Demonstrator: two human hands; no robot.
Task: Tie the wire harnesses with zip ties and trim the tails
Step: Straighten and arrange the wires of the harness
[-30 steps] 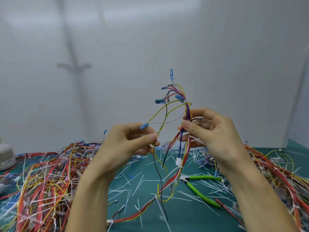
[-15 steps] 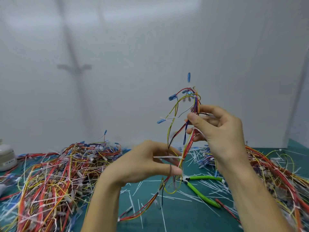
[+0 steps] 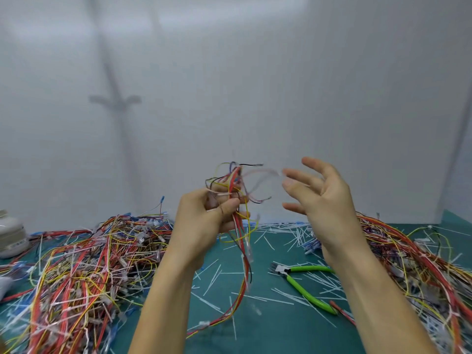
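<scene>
My left hand [image 3: 208,217] grips a wire harness [image 3: 238,226] of red, yellow, black and blue wires, held upright above the green table [image 3: 268,330]. The bundle's lower end trails down onto the mat. A thin white zip tie [image 3: 218,193] crosses the bundle at my left fingers. My right hand [image 3: 318,198] hovers to the right of the bundle with its fingers spread, holding nothing. Blurred loose wire ends [image 3: 260,175] reach from the bundle toward it.
Green-handled cutters [image 3: 304,286] lie on the mat under my right forearm. A big heap of harnesses [image 3: 84,272] fills the left, another heap [image 3: 419,267] the right. White trimmed zip-tie tails [image 3: 212,279] litter the mat. A white container [image 3: 11,236] stands far left.
My right hand has let go of the bundle's top and moved right with its fingers spread. My left hand has risen and now grips the bundle, whose upper ends dropped lower.
</scene>
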